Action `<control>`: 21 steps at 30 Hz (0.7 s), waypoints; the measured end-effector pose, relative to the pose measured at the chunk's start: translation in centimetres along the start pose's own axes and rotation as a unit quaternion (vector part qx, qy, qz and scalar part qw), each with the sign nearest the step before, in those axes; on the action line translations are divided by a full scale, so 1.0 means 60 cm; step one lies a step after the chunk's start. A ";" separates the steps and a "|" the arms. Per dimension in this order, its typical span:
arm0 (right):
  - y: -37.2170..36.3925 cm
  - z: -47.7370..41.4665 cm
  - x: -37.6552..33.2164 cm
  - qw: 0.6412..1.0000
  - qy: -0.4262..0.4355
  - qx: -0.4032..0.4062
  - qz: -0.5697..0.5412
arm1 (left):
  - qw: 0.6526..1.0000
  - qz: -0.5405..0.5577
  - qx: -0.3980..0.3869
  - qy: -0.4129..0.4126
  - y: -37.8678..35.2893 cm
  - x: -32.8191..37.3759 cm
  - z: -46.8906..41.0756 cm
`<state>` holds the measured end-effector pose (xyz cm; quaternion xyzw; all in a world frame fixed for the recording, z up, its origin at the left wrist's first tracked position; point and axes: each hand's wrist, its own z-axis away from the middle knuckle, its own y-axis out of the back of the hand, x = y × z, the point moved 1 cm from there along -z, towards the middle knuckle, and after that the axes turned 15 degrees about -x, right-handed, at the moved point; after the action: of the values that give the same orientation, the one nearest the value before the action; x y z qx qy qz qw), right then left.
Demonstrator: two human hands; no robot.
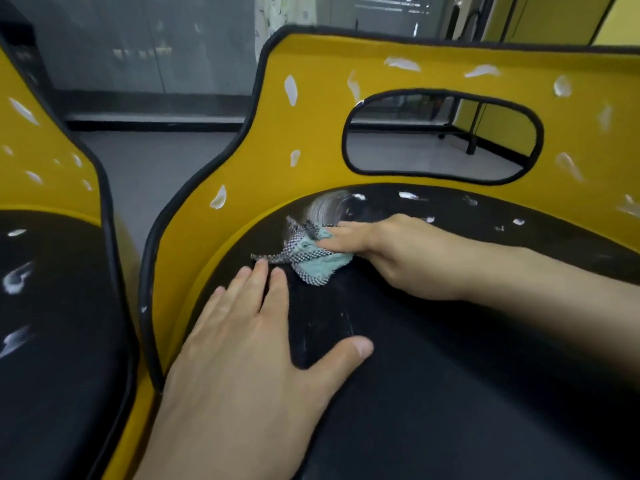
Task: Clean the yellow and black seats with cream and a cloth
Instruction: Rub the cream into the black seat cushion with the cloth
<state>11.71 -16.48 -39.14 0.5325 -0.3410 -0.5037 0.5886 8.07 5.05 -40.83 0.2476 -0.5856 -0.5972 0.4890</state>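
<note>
You're mid-wipe: right hand grips the cloth on the black cushion by a cream smear. Left hand lies flat, fingers spread, holding nothing. Nxt, prob: rub thru cream dabs on cushion & yellow backrest.

No readable text, labels, brands or numbers anywhere.
</note>
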 end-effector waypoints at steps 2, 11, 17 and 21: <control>0.016 -0.037 0.039 0.998 -0.068 0.005 -0.008 | 1.000 0.000 -0.013 0.011 0.003 0.001 0.000; 0.020 -0.096 0.027 0.993 -0.115 0.024 0.009 | 0.999 -0.011 -0.033 0.016 0.003 0.003 -0.005; -0.002 -0.010 -0.006 1.000 0.011 0.012 0.020 | 0.998 -0.005 -0.053 0.015 0.015 0.007 -0.006; 0.030 -0.060 0.091 0.990 -0.142 0.022 -0.006 | 0.999 -0.004 -0.038 0.012 0.011 0.006 -0.001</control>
<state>16.91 -20.83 -38.86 0.4707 -0.4291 -0.5696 0.5194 8.15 4.82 -40.13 0.2383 -0.5555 -0.6181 0.5026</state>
